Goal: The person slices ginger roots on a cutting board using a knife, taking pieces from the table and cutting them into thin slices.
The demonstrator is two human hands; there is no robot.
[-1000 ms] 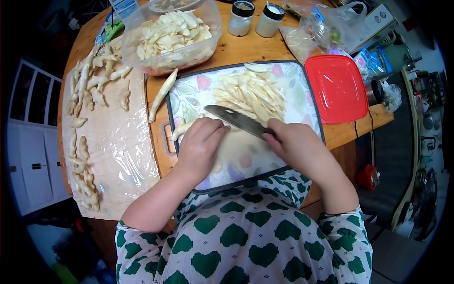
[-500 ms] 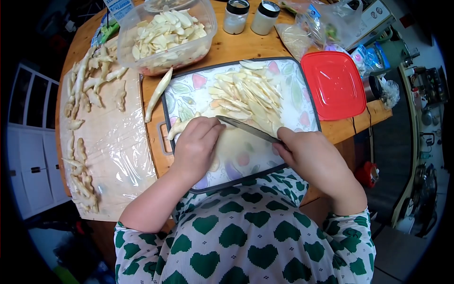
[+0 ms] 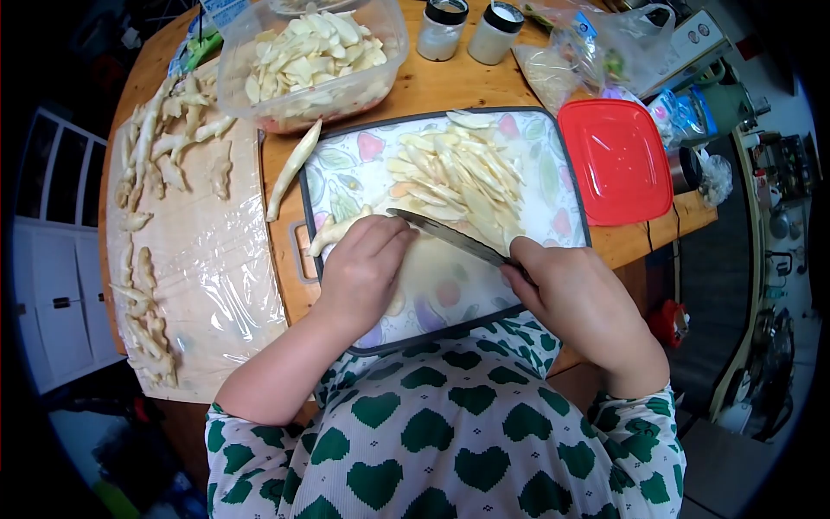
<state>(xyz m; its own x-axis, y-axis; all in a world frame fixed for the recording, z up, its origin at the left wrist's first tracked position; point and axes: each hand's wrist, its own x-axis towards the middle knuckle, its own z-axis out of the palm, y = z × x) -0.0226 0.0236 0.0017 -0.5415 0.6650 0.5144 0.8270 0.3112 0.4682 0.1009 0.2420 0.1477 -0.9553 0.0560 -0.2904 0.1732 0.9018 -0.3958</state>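
My left hand (image 3: pixel 365 270) presses a pale ginger-like root (image 3: pixel 335 230) down on the floral cutting board (image 3: pixel 540 164), its fingers bent over it. In my right hand (image 3: pixel 566 281) is the handle of a knife (image 3: pixel 454 238); the blade points left, and its tip lies beside my left fingertips. Just beyond the blade, a heap of pale slices (image 3: pixel 454 177) covers the upper middle of the board. One long root piece (image 3: pixel 294 169) rests at the board's left edge. My fingers hide part of the held root.
A clear tub of slices (image 3: pixel 311 104) stands at the back left. Whole roots (image 3: pixel 147 156) lie on a plastic-covered sheet (image 3: pixel 212 277) at the left. Two jars (image 3: pixel 442 33) stand behind the board; a red lid (image 3: pixel 616 163) and plastic bags (image 3: pixel 588 56) are at the right.
The knife tip has shifted slightly left, closer over my left fingertips. The whole view has moved a little; my left hand keeps its place on the root.
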